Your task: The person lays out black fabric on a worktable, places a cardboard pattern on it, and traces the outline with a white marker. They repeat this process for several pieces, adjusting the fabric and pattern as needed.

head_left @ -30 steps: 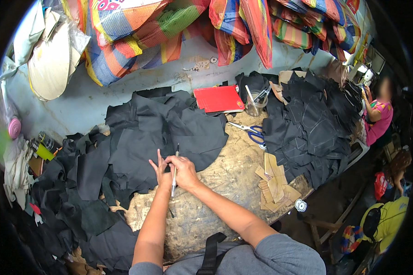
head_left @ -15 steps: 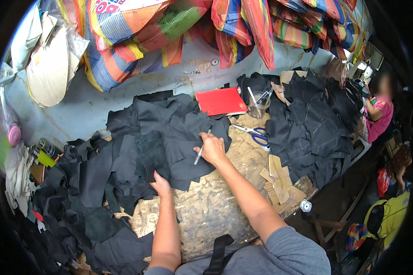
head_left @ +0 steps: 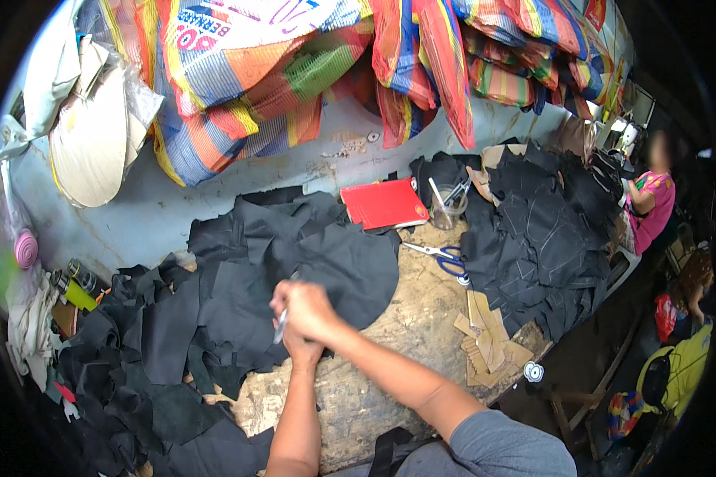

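- The right hand (head_left: 306,310) is closed in a writing grip, its fingers clamped together on a silver marking pen (head_left: 282,324) whose tip points down at the black leather.
- The left hand (head_left: 301,348) lies just under and behind the right one, pressed on the near edge of the same leather; the right hand covers its fingers, so I cannot tell whether they are spread or together.
- The large black leather piece (head_left: 326,266) under both hands lies flat at the middle of the worn workbench (head_left: 422,318), its rounded edge toward the right.
- More black leather offcuts (head_left: 151,350) pile up along the left edge of the workbench — overlapping, some hanging off the near left corner.
- A second heap of black leather pieces (head_left: 533,238), with faint chalked outlines on them, covers the right end of the workbench.
- Blue-handled scissors (head_left: 441,256) lie on bare bench between the two heaps, well apart from the hands.
- A red notebook (head_left: 383,203) rests at the far edge, just beside a clear cup (head_left: 447,211) holding pens.
- Brown cardboard patterns (head_left: 485,338) sit near the right near corner.
- Striped woven sacks (head_left: 294,71) hang over the far side.
- Another person in a pink top (head_left: 652,208) sits beyond the right end — away from the bench.
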Demonstrator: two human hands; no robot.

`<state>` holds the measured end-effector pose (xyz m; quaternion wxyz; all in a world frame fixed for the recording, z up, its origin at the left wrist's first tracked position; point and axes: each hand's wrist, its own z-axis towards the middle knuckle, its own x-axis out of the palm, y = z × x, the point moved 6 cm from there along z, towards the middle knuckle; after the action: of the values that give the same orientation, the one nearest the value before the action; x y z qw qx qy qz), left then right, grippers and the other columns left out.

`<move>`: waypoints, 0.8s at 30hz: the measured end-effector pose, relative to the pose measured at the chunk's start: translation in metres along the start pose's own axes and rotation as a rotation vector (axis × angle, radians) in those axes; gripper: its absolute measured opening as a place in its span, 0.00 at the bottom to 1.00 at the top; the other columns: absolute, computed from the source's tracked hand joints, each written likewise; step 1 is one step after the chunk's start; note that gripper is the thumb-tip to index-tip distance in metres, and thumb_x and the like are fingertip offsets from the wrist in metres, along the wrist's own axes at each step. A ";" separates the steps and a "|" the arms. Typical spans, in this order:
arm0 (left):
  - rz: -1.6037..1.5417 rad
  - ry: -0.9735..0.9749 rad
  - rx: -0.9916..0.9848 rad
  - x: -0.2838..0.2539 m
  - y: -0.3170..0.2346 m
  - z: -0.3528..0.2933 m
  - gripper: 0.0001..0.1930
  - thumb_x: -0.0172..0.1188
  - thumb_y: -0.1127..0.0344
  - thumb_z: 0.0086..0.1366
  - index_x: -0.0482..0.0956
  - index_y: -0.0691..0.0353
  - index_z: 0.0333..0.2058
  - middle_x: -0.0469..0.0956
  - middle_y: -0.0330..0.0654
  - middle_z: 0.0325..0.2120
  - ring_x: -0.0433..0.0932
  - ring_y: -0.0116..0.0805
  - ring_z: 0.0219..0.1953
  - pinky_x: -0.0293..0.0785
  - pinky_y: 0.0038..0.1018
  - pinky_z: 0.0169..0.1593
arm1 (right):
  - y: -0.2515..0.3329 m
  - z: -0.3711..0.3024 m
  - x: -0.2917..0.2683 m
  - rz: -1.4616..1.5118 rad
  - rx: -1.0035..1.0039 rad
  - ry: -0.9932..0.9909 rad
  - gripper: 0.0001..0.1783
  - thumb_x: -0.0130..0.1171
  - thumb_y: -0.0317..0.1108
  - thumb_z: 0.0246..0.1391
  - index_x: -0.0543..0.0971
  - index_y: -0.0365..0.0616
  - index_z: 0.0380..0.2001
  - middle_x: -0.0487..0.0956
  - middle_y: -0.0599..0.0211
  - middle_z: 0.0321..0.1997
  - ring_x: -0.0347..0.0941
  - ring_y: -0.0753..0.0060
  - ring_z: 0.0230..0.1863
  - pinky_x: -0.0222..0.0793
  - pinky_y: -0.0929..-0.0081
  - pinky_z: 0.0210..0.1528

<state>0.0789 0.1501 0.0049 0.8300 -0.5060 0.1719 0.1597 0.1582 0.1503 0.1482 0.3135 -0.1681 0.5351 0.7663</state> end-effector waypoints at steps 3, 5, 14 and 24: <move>-1.466 -0.027 -0.112 0.009 0.028 0.002 0.28 0.57 0.57 0.60 0.61 0.64 0.55 0.65 0.46 0.53 0.62 0.38 0.56 0.56 0.33 0.59 | 0.033 -0.009 0.034 0.176 -0.089 0.174 0.10 0.60 0.35 0.45 0.76 0.42 0.29 0.78 0.52 0.31 0.74 0.48 0.36 0.68 0.55 0.38; -1.723 -0.172 -0.222 0.004 0.048 0.005 0.23 0.51 0.58 0.65 0.63 0.67 0.53 0.67 0.44 0.50 0.67 0.35 0.52 0.62 0.32 0.56 | 0.035 -0.013 0.029 0.398 -0.154 0.081 0.12 0.62 0.36 0.45 0.77 0.42 0.33 0.77 0.50 0.31 0.74 0.49 0.35 0.68 0.59 0.38; -1.543 -0.678 -0.847 -0.046 0.059 0.005 0.27 0.42 0.48 0.66 0.68 0.63 0.53 0.69 0.44 0.53 0.69 0.44 0.53 0.66 0.39 0.56 | -0.131 -0.086 -0.081 -0.283 0.447 -0.703 0.33 0.70 0.44 0.33 0.74 0.42 0.45 0.77 0.50 0.42 0.63 0.46 0.52 0.49 0.52 0.58; -1.656 -0.684 -0.944 -0.058 0.060 0.002 0.30 0.38 0.44 0.66 0.66 0.62 0.55 0.70 0.46 0.53 0.69 0.48 0.54 0.64 0.42 0.57 | -0.153 -0.091 -0.072 -0.098 0.353 -0.748 0.33 0.66 0.25 0.33 0.71 0.40 0.50 0.76 0.55 0.32 0.69 0.53 0.37 0.64 0.64 0.44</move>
<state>0.0011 0.1727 -0.0150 0.3995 -0.6698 -0.5607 -0.2782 0.3061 0.0801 0.0478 0.5463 0.1532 0.4988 0.6551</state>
